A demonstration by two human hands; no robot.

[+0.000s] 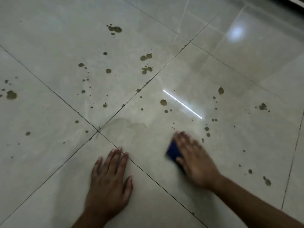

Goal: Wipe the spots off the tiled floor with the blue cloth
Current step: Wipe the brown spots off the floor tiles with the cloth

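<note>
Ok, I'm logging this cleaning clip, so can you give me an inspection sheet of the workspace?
Surface: glossy pale tiled floor with dark grout lines; a faint smear near the grout crossing.
Job's things: blue cloth under the right hand; many brown spots not yet wiped.
Clutter: nothing seen.
Hands: left hand flat on the floor; right hand pressing the cloth, blurred.
Cables: nothing seen.
Surroundings: lamp reflections on the tiles; a dark edge at the top right corner.
</note>
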